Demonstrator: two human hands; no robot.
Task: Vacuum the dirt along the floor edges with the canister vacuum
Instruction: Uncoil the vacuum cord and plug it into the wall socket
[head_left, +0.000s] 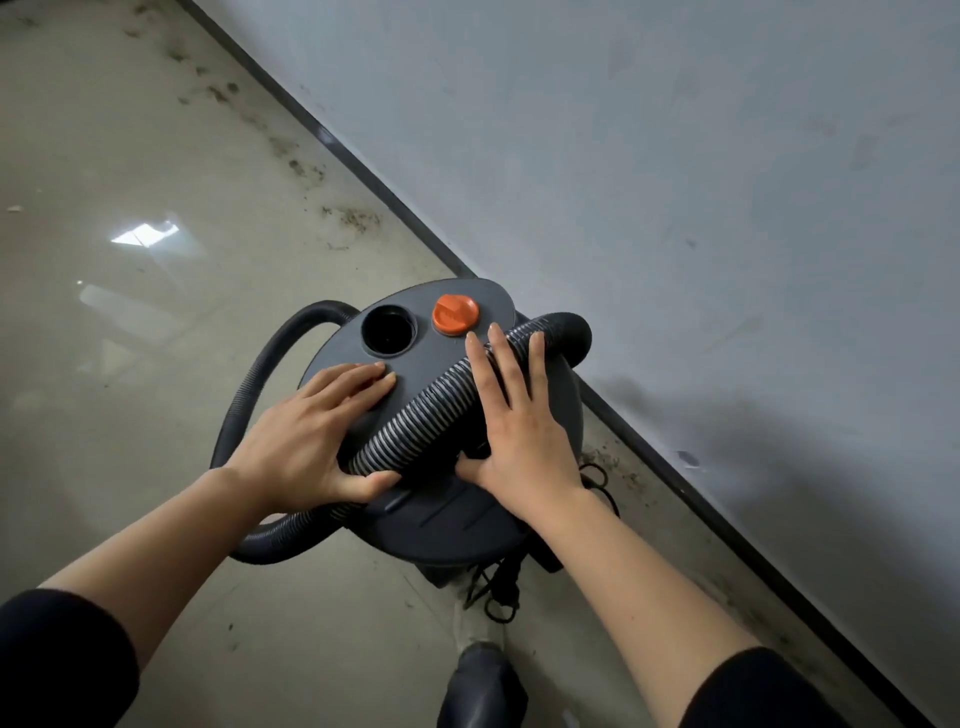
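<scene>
Canister vacuum (431, 364) stands on the floor (130, 322), just below frame centre, right beside the dark baseboard (363, 174) that runs from 11 o'clock down to 4 o'clock. Grey wall (701, 182) fills the side from 12 to 4.

Ribbed hose (415, 423) lies slantwise across the lid and loops out over the floor at the vacuum's 9 o'clock. Orange knob (455, 314) and an open round port (388, 330) sit at the lid's 12 o'clock edge.

Left hand (311, 431): grip spread, fingers flat on the lid, thumb touching the hose.
Right hand (519, 426): grip spread, straight fingers laid over the hose; thumb tucked low beside it.

Dirt (358, 218) is scattered along the baseboard toward 11 o'clock, with more at the vacuum's 4 o'clock. Black cord (498, 587) is bunched at its 6 o'clock. Dark shoe (483, 680) at bottom edge.
</scene>
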